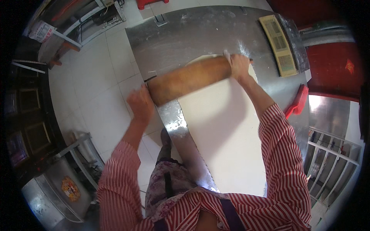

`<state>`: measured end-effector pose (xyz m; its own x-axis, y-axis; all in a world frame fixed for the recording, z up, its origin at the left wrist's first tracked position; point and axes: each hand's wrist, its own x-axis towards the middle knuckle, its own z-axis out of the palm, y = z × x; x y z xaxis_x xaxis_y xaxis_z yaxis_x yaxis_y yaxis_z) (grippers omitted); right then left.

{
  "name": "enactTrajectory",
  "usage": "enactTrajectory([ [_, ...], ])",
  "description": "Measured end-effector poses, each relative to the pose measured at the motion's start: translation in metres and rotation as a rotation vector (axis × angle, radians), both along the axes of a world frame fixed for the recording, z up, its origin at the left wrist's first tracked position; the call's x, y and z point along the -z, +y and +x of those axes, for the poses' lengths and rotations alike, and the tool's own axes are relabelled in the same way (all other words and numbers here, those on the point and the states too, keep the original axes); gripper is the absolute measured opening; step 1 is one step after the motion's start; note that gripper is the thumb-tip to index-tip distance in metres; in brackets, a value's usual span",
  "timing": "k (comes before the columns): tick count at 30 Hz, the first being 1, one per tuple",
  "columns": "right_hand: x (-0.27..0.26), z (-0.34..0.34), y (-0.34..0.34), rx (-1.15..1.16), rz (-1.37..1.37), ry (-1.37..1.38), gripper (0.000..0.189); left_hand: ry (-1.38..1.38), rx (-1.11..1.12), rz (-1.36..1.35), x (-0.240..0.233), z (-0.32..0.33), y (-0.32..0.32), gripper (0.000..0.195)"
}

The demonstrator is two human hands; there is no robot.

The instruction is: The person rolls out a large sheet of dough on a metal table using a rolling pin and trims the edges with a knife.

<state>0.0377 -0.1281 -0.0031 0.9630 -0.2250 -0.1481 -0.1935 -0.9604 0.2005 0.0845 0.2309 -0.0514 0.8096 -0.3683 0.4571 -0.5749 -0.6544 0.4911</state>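
Observation:
A thick wooden rolling pin [189,77] lies at a slant across the far part of a wide, pale dough sheet [224,127]. My left hand [141,101] is closed at its left end, out past the table's left edge, slightly blurred. At the other end, my right hand [239,65] grips the pin's handle, whose tip shows beyond the fingers. The sheet runs from under the pin back towards my body along a stainless steel table [179,37]. Some dough shows beyond the pin, and my right arm's shadow falls across the sheet.
A yellow panel [279,46] lies at the table's far right. Nearer, a red plastic-handled tool [299,101] rests by the right edge. White flour marks the metal. A white metal rack [332,161] stands at right, and a metal-framed stand [78,147] at left on the tiled floor [92,95].

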Motion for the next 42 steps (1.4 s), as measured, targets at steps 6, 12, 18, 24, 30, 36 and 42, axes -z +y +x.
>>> enactTrajectory([
  [6,0.002,-0.005,0.015,0.023,0.021,-0.157,0.041,0.051,-0.045,0.038,-0.001,0.019,0.004,0.039],
  [12,0.006,-0.140,0.023,-0.123,0.005,-0.127,0.025,0.020,-0.012,0.015,-0.019,-0.136,0.027,0.035],
  [18,-0.021,-0.327,0.055,-0.121,0.061,-0.146,0.029,0.094,0.106,-0.013,-0.035,-0.315,0.052,0.027],
  [24,-0.050,-0.509,0.093,0.062,0.234,-0.177,0.037,0.180,0.238,0.010,-0.047,-0.483,0.096,0.025],
  [30,-0.077,-0.622,0.125,0.126,0.314,-0.066,0.040,0.272,0.348,-0.001,-0.066,-0.575,0.111,0.021],
  [36,-0.043,-0.605,0.091,0.202,0.144,0.032,0.047,0.217,0.272,-0.024,-0.043,-0.527,0.089,0.018],
  [42,-0.032,-0.453,0.062,0.252,-0.038,-0.105,0.048,-0.042,0.142,0.146,-0.006,-0.359,0.037,0.037],
])
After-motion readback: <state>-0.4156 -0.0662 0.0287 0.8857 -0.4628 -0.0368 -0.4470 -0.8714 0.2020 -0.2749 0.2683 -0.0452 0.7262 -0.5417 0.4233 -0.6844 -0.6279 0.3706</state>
